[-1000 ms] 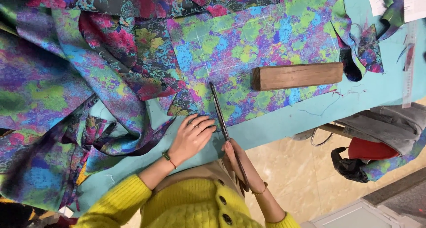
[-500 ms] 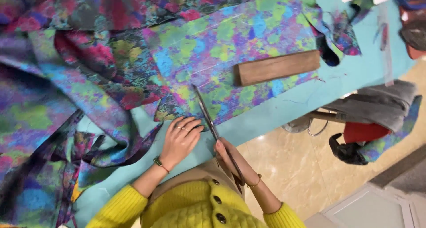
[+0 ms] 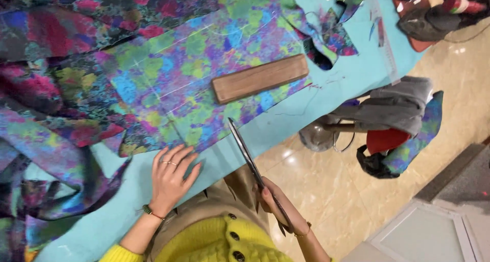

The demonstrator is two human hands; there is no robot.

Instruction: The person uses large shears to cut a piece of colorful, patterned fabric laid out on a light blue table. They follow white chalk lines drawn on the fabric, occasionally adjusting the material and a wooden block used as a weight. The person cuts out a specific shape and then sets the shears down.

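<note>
A big sheet of multicoloured patterned fabric (image 3: 168, 83) with chalk lines lies spread over a turquoise table (image 3: 326, 88). My left hand (image 3: 172, 178) rests flat, fingers apart, on the table at the fabric's near edge. My right hand (image 3: 279, 208) grips the handles of long tailor's scissors (image 3: 250, 160), blades shut, tips pointing at the fabric's cut edge. A wooden block (image 3: 260, 78) lies on the fabric as a weight.
Bunched fabric (image 3: 46, 139) piles at the left. Fabric scraps (image 3: 326, 32) lie at the table's far right. A stool draped with grey and red clothing (image 3: 388, 119) stands on the tiled floor beside the table. A dark bag (image 3: 434, 17) sits at top right.
The view has shifted, so everything sits further left and lower. My left hand has slid off the fabric edge onto the bare table. The scissors stay in my right hand.
</note>
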